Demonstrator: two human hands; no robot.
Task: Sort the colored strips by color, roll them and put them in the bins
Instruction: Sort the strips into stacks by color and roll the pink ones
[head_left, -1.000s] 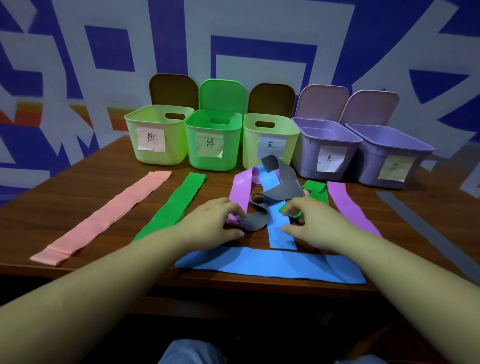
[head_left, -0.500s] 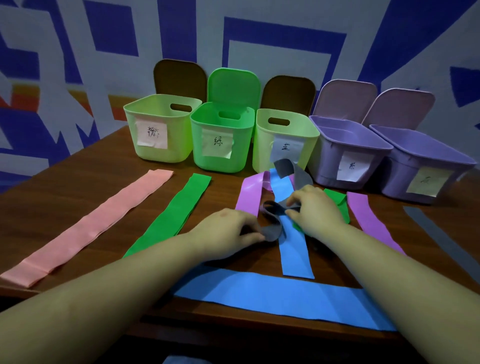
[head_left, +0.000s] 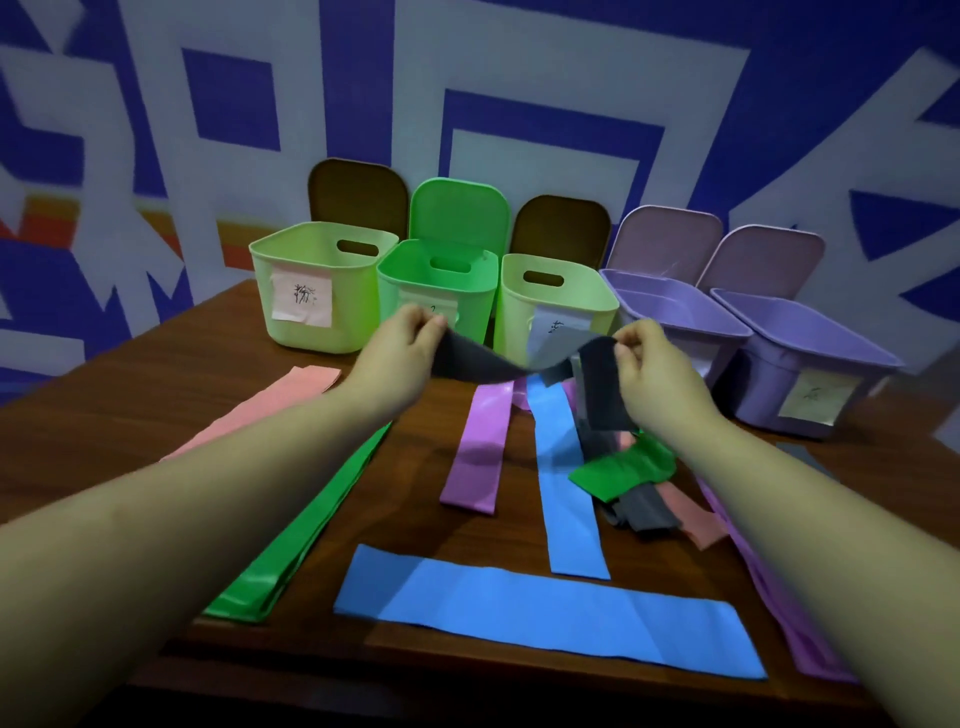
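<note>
A grey strip (head_left: 493, 364) hangs in the air between my two hands, above the table in front of the bins. My left hand (head_left: 400, 353) pinches its left end. My right hand (head_left: 652, 369) grips its other part, and a length droops down beside that hand. On the table lie a pink strip (head_left: 260, 410), a long green strip (head_left: 311, 519), a purple strip (head_left: 480, 447), two blue strips (head_left: 563, 478) (head_left: 545, 608), a crumpled green strip (head_left: 623, 467), another grey strip (head_left: 641, 512) and a purple strip (head_left: 779, 597) at the right.
Five open labelled bins stand in a row at the back: pale green (head_left: 317, 291), bright green (head_left: 441, 291), pale green (head_left: 556, 306), and two purple (head_left: 675, 322) (head_left: 810, 374). The table's front edge (head_left: 467, 680) is near me. A grey strip (head_left: 800, 457) lies at the far right.
Both hands have lifted the grey strip off the table and pulled it out between them, up toward the bins. The view has tilted down.
</note>
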